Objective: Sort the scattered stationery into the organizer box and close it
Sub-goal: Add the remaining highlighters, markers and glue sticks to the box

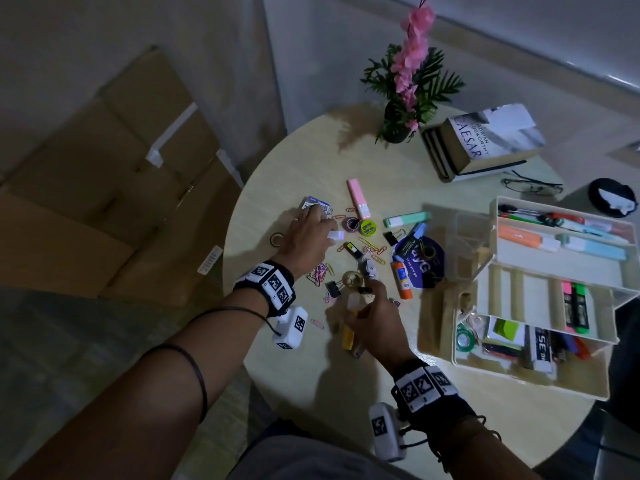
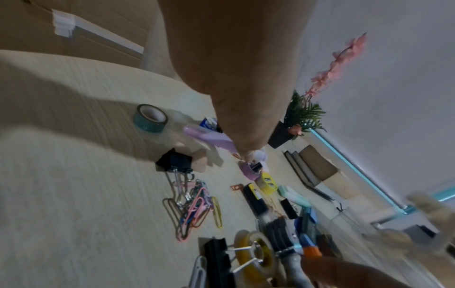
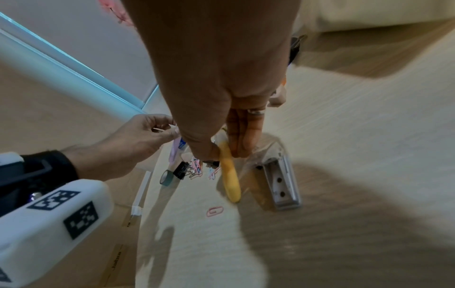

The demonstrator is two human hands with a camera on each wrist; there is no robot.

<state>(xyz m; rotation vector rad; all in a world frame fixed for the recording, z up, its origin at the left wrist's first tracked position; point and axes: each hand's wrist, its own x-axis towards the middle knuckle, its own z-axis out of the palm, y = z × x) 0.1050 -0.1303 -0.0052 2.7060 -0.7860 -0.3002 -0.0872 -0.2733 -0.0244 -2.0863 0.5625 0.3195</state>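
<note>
The open white organizer box (image 1: 536, 384) stands at the table's right, its trays holding pens and highlighters. My left hand (image 1: 323, 228) reaches over the scattered pile and pinches a lilac highlighter (image 1: 336, 235), which shows under the palm in the left wrist view (image 2: 209, 137). My right hand (image 1: 370, 306) is near the table's front and grips a yellow highlighter (image 3: 230, 175) between thumb and fingers (image 3: 241, 140). A grey stapler (image 3: 280, 185) lies just beside it. A pink highlighter (image 1: 358, 199), green highlighter (image 1: 407, 218), glue stick (image 1: 401, 275) and paper clips (image 1: 320, 271) remain scattered.
A lime sharpener (image 1: 367, 226), tape rolls (image 2: 150, 120), binder clips (image 2: 176, 160) and a blue staple pack (image 1: 315, 206) also lie on the round table (image 1: 346, 393). Books (image 1: 485, 143), a potted flower (image 1: 401, 123) and glasses (image 1: 530, 185) stand at the back. Cardboard boxes (image 1: 104, 185) are on the left.
</note>
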